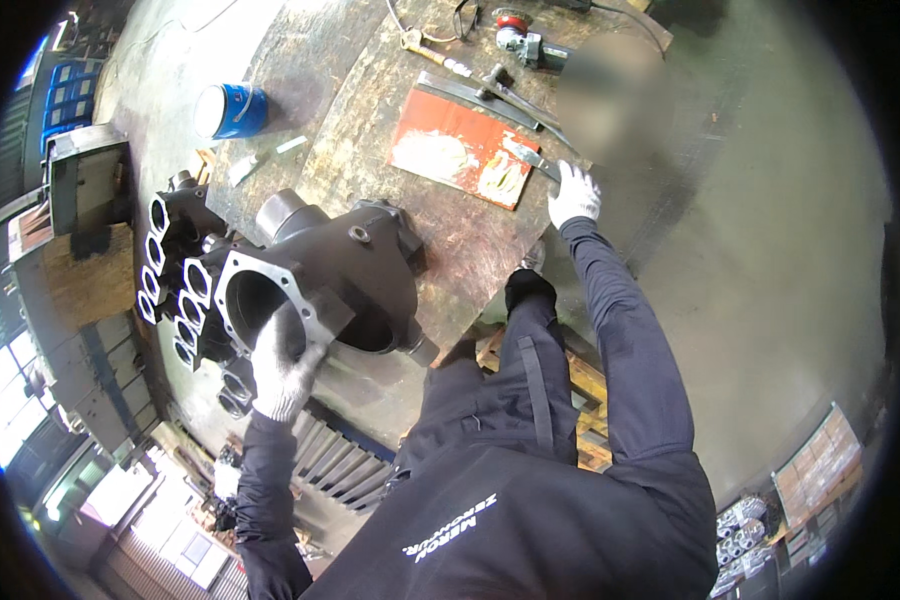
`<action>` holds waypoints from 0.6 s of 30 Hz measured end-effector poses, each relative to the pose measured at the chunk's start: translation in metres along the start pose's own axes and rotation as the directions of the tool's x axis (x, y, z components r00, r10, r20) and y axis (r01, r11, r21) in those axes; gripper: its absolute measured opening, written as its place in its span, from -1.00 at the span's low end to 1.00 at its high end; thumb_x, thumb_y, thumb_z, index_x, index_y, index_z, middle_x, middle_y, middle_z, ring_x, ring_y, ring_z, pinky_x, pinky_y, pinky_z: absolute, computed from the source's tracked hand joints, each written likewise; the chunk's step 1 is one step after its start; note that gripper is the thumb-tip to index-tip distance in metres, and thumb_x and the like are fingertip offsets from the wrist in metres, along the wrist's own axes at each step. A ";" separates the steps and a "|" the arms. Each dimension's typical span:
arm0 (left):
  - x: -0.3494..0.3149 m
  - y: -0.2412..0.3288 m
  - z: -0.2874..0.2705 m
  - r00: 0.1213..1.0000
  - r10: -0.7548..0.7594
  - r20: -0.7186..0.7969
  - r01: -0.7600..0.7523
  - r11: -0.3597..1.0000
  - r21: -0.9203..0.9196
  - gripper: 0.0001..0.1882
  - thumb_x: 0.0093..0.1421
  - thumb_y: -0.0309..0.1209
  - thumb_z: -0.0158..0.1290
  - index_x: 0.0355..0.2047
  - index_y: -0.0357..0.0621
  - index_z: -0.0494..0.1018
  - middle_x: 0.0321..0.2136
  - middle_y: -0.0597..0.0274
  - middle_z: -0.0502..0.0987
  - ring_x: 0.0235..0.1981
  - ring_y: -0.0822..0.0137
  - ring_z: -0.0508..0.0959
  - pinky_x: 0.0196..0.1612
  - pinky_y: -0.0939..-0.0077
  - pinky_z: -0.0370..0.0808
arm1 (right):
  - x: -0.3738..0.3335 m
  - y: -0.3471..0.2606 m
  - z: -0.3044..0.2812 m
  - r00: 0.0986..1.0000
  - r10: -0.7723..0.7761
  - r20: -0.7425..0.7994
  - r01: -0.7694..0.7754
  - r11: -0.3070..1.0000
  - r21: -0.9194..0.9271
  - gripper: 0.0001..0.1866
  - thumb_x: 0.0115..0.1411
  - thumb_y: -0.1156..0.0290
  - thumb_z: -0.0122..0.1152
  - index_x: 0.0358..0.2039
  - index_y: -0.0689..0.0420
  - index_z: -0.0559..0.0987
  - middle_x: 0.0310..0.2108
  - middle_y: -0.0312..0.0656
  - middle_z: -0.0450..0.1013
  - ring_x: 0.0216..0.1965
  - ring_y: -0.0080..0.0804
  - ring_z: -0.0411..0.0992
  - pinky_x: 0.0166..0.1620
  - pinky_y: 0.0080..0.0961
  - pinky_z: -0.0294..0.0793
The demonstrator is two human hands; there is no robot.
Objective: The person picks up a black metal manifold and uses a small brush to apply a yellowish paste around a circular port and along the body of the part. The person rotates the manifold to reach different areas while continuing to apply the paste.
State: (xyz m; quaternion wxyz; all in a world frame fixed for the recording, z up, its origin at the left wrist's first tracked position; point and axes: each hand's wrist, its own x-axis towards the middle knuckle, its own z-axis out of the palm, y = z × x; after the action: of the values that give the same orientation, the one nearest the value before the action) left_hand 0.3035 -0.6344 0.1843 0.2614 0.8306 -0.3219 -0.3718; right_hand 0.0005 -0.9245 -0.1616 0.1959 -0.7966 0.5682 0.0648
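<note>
The black casting (365, 275) lies on its side by the near corner of the tabletop (460, 245). My left hand (285, 370) is at its open flange; I can't tell whether those fingers grip it. Over the tabletop's right edge, my right hand (575, 197) has its fingers closed round a putty knife (537, 158), blade above a paste-smeared red board (470, 128). Beyond, toward the far right corner, lies an angle grinder (535, 48).

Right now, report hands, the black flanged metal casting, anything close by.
White-gloved left hand at flange of casting; white-gloved right hand gripping metal scraper. Casting on worn brown tabletop. Orange rectangular board under scraper blade.
</note>
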 end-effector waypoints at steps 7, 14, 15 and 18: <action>0.046 0.020 0.037 0.878 -0.443 -0.178 0.358 0.858 -0.368 -0.66 0.34 -0.45 0.18 0.08 -0.32 0.47 -0.10 0.17 0.61 -0.16 0.40 0.61 -0.09 0.54 0.57 | 0.049 0.020 0.036 0.973 -0.222 0.064 0.228 0.969 -0.096 -0.35 0.14 0.27 0.39 0.24 -0.01 0.38 0.09 -0.04 0.44 0.11 0.02 0.46 0.14 -0.07 0.48; 0.039 0.012 0.025 0.905 -0.408 -0.121 0.312 0.829 -0.464 -0.71 0.27 -0.51 0.19 -0.03 -0.38 0.50 -0.24 0.16 0.64 -0.33 0.38 0.64 -0.24 0.49 0.61 | 0.022 0.011 0.016 0.985 -0.115 0.128 0.094 0.983 0.155 -0.43 0.21 0.37 0.25 0.23 0.04 0.32 0.15 0.19 0.36 -0.03 0.24 0.55 0.00 0.02 0.60; 0.034 0.011 0.022 0.888 -0.436 -0.148 0.329 0.825 -0.460 -0.71 0.27 -0.50 0.19 -0.04 -0.39 0.51 -0.25 0.16 0.64 -0.34 0.39 0.64 -0.25 0.49 0.60 | 0.011 0.010 0.011 0.986 -0.057 0.158 0.023 0.977 0.211 -0.39 0.19 0.37 0.29 0.23 0.05 0.32 0.16 0.20 0.34 -0.04 0.28 0.55 0.01 0.03 0.60; 0.029 0.004 0.011 0.867 -0.471 -0.161 0.351 0.807 -0.474 -0.72 0.29 -0.45 0.20 -0.06 -0.37 0.52 -0.25 0.17 0.64 -0.33 0.40 0.63 -0.24 0.51 0.59 | -0.016 0.015 -0.002 0.988 -0.029 0.152 -0.019 0.952 0.306 -0.43 0.23 0.30 0.26 0.22 0.04 0.33 0.11 0.19 0.46 0.03 0.21 0.53 0.08 -0.01 0.56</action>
State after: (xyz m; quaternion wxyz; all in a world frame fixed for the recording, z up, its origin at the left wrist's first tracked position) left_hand 0.3081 -0.6599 0.1675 0.3916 0.8449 -0.0037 -0.3642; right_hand -0.0192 -0.9154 -0.1583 0.3607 -0.7507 0.5522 0.0371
